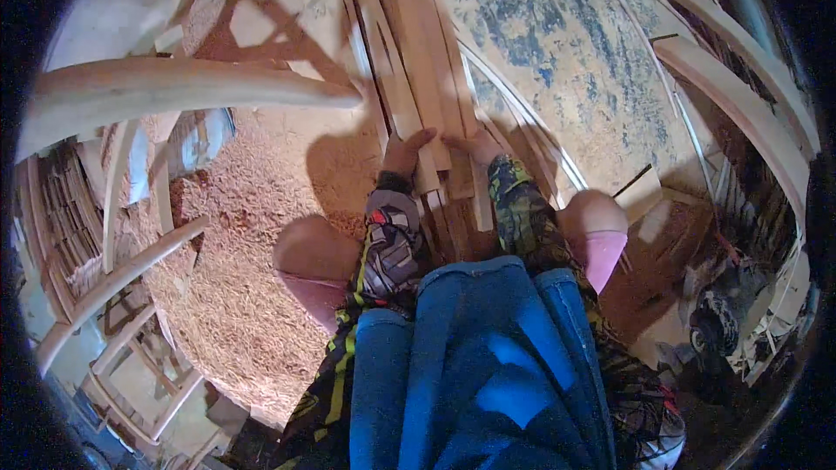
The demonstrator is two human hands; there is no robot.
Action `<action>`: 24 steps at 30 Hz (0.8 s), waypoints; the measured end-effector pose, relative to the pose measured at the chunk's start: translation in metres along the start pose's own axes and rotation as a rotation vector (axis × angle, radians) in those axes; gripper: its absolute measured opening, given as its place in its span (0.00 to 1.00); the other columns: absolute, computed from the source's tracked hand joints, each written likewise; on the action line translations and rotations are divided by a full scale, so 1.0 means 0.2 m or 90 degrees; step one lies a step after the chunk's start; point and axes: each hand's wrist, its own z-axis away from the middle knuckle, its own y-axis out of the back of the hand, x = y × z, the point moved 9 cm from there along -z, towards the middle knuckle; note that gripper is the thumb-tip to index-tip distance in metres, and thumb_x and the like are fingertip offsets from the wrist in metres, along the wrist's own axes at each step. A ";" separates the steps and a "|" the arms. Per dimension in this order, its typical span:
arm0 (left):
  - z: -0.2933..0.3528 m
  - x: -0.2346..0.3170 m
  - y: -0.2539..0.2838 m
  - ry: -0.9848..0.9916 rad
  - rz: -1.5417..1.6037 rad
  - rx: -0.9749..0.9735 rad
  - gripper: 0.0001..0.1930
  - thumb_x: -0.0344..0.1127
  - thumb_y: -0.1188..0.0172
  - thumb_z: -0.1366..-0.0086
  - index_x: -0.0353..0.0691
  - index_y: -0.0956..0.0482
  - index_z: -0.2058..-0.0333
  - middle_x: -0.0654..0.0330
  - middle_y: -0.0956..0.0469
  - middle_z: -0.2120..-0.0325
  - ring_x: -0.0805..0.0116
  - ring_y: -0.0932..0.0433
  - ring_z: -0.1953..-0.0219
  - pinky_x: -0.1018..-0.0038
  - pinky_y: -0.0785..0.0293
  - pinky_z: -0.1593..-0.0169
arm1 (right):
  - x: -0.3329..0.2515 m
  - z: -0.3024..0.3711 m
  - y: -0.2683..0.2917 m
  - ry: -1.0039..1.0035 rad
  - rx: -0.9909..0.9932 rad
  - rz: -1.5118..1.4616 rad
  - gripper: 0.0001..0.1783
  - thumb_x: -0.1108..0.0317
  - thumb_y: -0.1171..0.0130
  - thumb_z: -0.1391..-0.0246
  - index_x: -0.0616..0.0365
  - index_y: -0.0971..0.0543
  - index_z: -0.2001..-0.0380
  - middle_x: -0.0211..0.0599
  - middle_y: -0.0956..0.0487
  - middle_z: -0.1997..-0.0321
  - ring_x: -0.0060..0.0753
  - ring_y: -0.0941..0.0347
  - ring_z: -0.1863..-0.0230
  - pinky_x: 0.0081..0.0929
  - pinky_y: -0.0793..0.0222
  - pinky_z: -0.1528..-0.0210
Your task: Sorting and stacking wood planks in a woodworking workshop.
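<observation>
Sawdust [235, 235] lies in a broad heap on the floor off to my left, with pale curved wooden pieces [174, 87] arching over it and a stack of bent frames [104, 296] lower down beside it. Next comes my left knee [318, 257], then my left hand [402, 152], coming out of a patterned sleeve with the thumb stretched toward the middle. It rests flat on the near end of a bundle of thin wooden slats [418, 61], fingers spread rather than curled; whether it grips any single slat I cannot tell.

The slats lie straight ahead of me, their long axis running away from my body, so the near ends sit under my hands and the far ends reach toward the top of the view. They run down between my knees and vanish under my blue garment [479, 365].

My right hand [482, 146] is just beside the left, pressed on the same bundle; its fingers are mostly hidden by the sleeve, so its grip is unclear too. Both hands are about equally close to the slat ends, the left perhaps a touch farther forward.

Further right is my right knee [596, 222], then a blue-stained sheet [566, 43] on the floor, and more curved wooden rails [740, 96] at the edge.
</observation>
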 end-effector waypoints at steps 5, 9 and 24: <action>0.15 0.03 0.20 0.046 -0.012 0.022 0.17 0.33 0.39 0.39 0.33 0.24 0.52 0.54 0.20 0.61 0.62 0.20 0.61 0.66 0.21 0.56 | -0.29 0.32 -0.23 0.107 -0.012 -0.336 0.36 0.41 0.39 0.45 0.62 0.24 0.46 0.40 0.21 0.46 0.31 0.25 0.47 0.32 0.29 0.43; 0.66 0.35 0.00 0.142 -0.065 0.019 0.13 0.35 0.40 0.39 0.33 0.20 0.58 0.56 0.19 0.62 0.63 0.20 0.61 0.66 0.22 0.57 | -0.36 0.88 -0.30 0.069 0.029 -0.393 0.37 0.43 0.35 0.47 0.62 0.25 0.45 0.39 0.22 0.45 0.32 0.26 0.46 0.31 0.31 0.41; 2.23 1.86 -1.12 0.149 -0.395 -0.365 0.25 0.33 0.36 0.48 0.31 0.27 0.50 0.54 0.20 0.59 0.62 0.22 0.55 0.68 0.26 0.50 | -1.48 3.06 -0.15 0.198 0.312 -0.641 0.37 0.54 0.32 0.49 0.64 0.29 0.42 0.39 0.23 0.44 0.31 0.28 0.44 0.32 0.34 0.40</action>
